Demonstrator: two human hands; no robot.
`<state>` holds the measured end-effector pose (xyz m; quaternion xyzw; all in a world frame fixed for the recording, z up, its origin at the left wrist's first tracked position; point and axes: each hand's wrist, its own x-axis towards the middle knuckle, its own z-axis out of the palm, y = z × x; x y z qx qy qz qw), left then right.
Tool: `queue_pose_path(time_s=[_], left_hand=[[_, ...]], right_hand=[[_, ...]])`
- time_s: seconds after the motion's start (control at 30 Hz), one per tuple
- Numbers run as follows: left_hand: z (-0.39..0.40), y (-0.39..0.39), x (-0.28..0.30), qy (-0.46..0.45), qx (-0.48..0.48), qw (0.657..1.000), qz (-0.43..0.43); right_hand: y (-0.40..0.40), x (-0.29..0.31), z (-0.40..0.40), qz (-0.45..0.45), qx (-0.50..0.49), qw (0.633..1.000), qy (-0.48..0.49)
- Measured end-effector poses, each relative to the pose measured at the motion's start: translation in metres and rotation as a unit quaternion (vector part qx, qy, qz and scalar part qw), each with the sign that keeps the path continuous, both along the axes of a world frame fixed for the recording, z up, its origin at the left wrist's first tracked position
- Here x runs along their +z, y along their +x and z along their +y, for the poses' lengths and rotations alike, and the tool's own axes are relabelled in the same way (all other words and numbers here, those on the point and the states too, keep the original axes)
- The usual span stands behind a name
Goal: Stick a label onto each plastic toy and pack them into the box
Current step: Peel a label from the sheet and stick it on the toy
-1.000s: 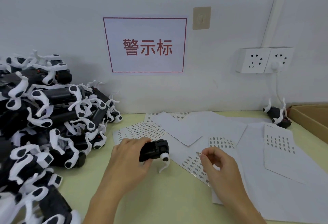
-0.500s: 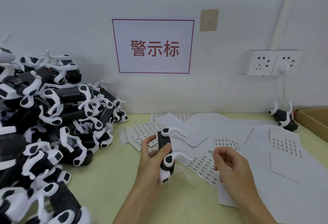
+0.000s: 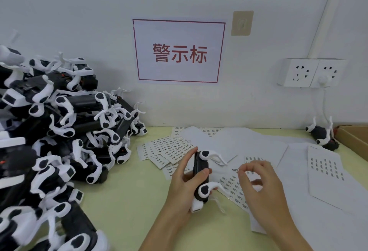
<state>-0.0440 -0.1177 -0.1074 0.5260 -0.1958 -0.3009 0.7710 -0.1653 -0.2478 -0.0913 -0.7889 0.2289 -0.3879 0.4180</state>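
My left hand (image 3: 184, 186) grips a black-and-white plastic toy (image 3: 201, 179), held upright above the table with its white legs pointing right. Just right of it, my right hand (image 3: 258, 187) pinches a small label (image 3: 236, 169) between thumb and forefinger, a short gap from the toy. Under that hand lies a label sheet (image 3: 233, 188) with rows of small stickers. A big pile of the same toys (image 3: 59, 141) fills the left side. One more toy (image 3: 322, 134) lies at the far right beside the cardboard box (image 3: 354, 139).
Blank backing sheets (image 3: 258, 143) and more label sheets (image 3: 169, 149) cover the green table (image 3: 127, 201) by the wall. Another partly used sheet (image 3: 326, 168) lies at the right. A wall socket (image 3: 310, 72) with a plugged-in cable hangs above the box.
My left hand lifted the toy off the table and turned it upright. My right hand peeled a label from the sheet and raised it toward the toy.
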Motion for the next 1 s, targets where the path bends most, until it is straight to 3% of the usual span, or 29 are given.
queue_pose_path(time_s=[0.3, 0.63, 1.0], left_hand=[[-0.001, 0.005, -0.003, -0.013, -0.019, 1.0, 0.008], [-0.002, 0.011, -0.007, -0.021, -0.077, 0.997, -0.016], [-0.005, 0.008, -0.007, 0.009, -0.066, 0.997, -0.032]], right_hand=[[0.032, 0.026, 0.001, 0.108, 0.113, 0.987, -0.043], [0.039, 0.009, 0.011, 0.07, 0.117, 0.99, -0.021], [0.037, 0.008, 0.007, 0.081, 0.083, 0.984, -0.133]])
